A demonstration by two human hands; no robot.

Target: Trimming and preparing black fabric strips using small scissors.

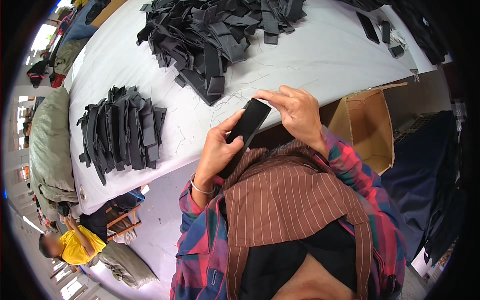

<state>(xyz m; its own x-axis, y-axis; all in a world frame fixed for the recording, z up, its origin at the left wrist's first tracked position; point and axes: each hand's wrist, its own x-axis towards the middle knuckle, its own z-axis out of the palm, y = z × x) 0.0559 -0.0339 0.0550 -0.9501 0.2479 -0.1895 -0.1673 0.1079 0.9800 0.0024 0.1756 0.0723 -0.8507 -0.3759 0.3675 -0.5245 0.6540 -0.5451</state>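
A flat black fabric strip (pixel 250 120) is held at a slant over the table's near edge. My left hand (pixel 220 147) grips it, thumb across its face and fingers behind. At the strip's upper end is my right hand (pixel 299 112), its index finger and thumb drawn together in a pinch by the corner. Whatever those fingertips hold, perhaps a thread, is too small to make out. Beyond my hands lies a loose heap of dark grey fabric strips (pixel 220 30). To the left, more strips stand packed side by side in a bundle (pixel 122 130).
Loose threads are scattered over the white-covered table (pixel 280 65). At its far right lie a black phone (pixel 368 28) and small dark items. An open cardboard box (pixel 372 130) stands to my right. On the left are a large stuffed sack (pixel 50 145) and a person in yellow (pixel 80 245).
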